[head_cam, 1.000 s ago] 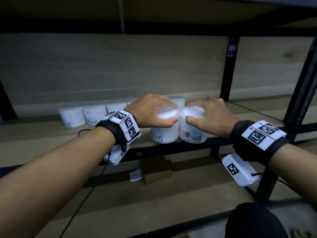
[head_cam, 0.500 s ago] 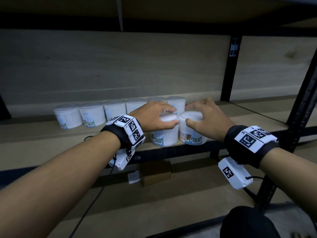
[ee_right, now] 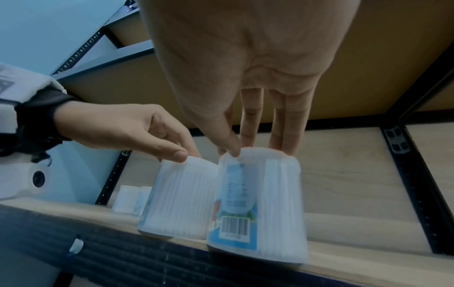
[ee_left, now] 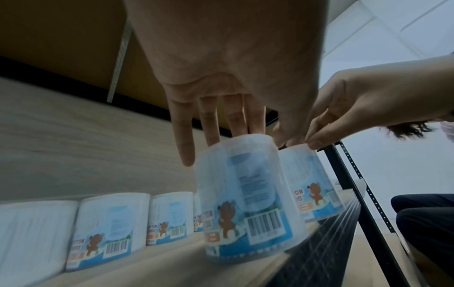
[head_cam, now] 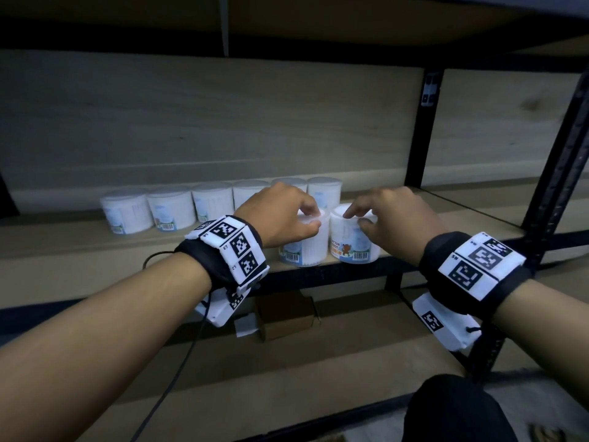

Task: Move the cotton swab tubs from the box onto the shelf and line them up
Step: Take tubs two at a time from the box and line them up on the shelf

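Observation:
Two white cotton swab tubs stand side by side at the front edge of the wooden shelf (head_cam: 95,247). My left hand (head_cam: 314,220) pinches the lid rim of the left tub (head_cam: 306,247) between thumb and fingertips. My right hand (head_cam: 355,218) holds the right tub (head_cam: 353,244) the same way, thumb on the near rim, fingers behind. In the left wrist view the left tub (ee_left: 245,194) is blurred and leans slightly. The right wrist view shows the right tub (ee_right: 258,194) and my thumb on its rim. A row of several tubs (head_cam: 172,207) lines the back.
Black uprights (head_cam: 424,129) stand right of the tubs, with bare shelf board in between. A small cardboard box (head_cam: 283,317) lies on the lower shelf under the two tubs. A cable (head_cam: 178,362) hangs from my left wrist. The shelf above is close overhead.
Both hands have eased from covering the lids to fingertip holds at the rims. The two tubs stay at the shelf's front edge. More of the back row shows now.

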`<state>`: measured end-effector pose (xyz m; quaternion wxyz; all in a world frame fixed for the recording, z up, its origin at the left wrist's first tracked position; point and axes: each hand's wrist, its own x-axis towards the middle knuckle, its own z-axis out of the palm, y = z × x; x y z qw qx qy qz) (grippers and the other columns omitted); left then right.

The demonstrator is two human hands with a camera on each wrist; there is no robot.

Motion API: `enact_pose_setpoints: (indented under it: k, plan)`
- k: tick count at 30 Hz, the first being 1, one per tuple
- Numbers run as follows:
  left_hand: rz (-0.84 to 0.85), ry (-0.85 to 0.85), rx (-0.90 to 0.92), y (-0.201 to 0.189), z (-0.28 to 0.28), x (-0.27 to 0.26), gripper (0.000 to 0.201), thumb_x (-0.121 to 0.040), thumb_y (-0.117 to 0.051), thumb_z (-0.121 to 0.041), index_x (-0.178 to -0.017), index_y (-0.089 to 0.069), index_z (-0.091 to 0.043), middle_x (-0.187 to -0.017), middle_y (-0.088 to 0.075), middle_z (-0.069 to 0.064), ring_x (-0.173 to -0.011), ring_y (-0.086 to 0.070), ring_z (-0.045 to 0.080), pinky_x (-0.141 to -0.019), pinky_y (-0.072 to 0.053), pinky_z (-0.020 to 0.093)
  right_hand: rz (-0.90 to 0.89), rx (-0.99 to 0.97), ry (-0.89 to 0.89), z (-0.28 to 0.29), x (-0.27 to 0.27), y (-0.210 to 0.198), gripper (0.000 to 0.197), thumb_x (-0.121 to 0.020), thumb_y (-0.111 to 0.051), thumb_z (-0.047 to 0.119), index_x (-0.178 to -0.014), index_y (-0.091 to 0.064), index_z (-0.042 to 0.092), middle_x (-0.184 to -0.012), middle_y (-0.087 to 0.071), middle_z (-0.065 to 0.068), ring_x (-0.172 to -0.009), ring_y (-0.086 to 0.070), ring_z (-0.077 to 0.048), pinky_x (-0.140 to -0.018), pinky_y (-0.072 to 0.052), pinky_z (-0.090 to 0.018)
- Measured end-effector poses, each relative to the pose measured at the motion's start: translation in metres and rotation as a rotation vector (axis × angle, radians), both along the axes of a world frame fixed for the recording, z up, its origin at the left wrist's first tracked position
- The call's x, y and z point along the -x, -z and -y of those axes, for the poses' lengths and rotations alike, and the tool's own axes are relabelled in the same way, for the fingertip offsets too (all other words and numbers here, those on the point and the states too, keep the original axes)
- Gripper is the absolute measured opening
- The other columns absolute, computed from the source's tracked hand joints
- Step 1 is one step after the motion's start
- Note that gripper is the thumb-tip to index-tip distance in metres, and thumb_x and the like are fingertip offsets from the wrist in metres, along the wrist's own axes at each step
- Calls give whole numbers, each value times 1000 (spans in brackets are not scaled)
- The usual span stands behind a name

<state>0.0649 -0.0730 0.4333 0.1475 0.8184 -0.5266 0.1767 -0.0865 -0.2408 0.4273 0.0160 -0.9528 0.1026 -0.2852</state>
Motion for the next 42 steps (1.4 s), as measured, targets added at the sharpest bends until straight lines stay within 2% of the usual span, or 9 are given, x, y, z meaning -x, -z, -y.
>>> enact_pose_setpoints:
  k: [5,10,14,19,23,29,37,40,42]
  plan:
    - [-44,30,-30,-6,3,-2,28,-92,-62,-44,-114,-74,-32,-113,-70,-16,-90,-54,1,-63,-33,11,-2,-23,12,4,-7,-3,29,-91,-62,12,-105,-76,33,-103,-74,6,-92,-67,-16,-82,-56,-32]
    - [-63,64,-38,-9,6,-8,29,-92,-62,-42,-117,-73,-33,-112,-71,-15,-87,-53,-3,-62,-28,3,5,-29,-2,14,-18,0,28,-91,-63,12,-104,-77,34,-102,-75,7,-91,-67,-13,-80,-53,-28]
    - [-96,78,-53,-10,11,-21,30,-93,-65,-41,-120,-73,-33,-115,-71,-14,-86,-53,-4,-62,-28,1,6,-67,-19,23,-28,-1,27,-90,-65,12,-101,-78,34,-94,-73,10,-81,-59,-7,-75,-43,-21]
    - [-154,91,-43,-9,20,-40,29,-90,-69,-44,-117,-74,-35,-113,-73,-14,-81,-56,-7,-64,-31,0,-6,-128,-41,41,-45,-3,27,-88,-69,13,-94,-80,36,-76,-62,19,-81,-62,-7,-74,-43,-18]
    - [-181,89,-39,-11,29,-53,29,-88,-72,-43,-115,-75,-35,-112,-75,-13,-86,-62,-2,-66,-35,1,-37,-152,-50,57,-63,-5,26,-87,-71,14,-92,-79,38,-82,-68,14,-81,-62,-5,-76,-42,-17]
    - [-168,74,-23,-12,45,-72,27,-88,-74,-37,-113,-77,-30,-110,-75,-12,-86,-61,-1,-58,-32,-9,-79,-171,-62,74,-90,-7,24,-86,-73,14,-94,-80,36,-87,-69,11,-80,-62,-3,-78,-46,-18]
    - [-134,59,-43,-11,59,-90,26,-87,-74,-34,-112,-78,-28,-108,-76,-11,-84,-60,-2,-66,-30,-7,-78,-209,-66,89,-113,-7,25,-84,-74,8,-95,-81,30,-92,-73,8,-82,-62,-4,-80,-44,-16]
    - [-116,46,-77,-13,62,-93,27,-88,-73,-34,-114,-77,-28,-112,-75,-11,-90,-60,-3,-78,-37,7,-87,-242,-75,94,-119,-6,25,-84,-74,7,-94,-81,30,-97,-76,9,-85,-64,-5,-82,-48,-19]
    - [-113,42,-88,-13,64,-94,28,-89,-73,-34,-116,-76,-27,-114,-75,-10,-92,-59,-3,-82,-37,10,-87,-250,-74,96,-122,-6,26,-84,-73,7,-94,-81,30,-98,-76,9,-87,-66,-7,-85,-51,-21]
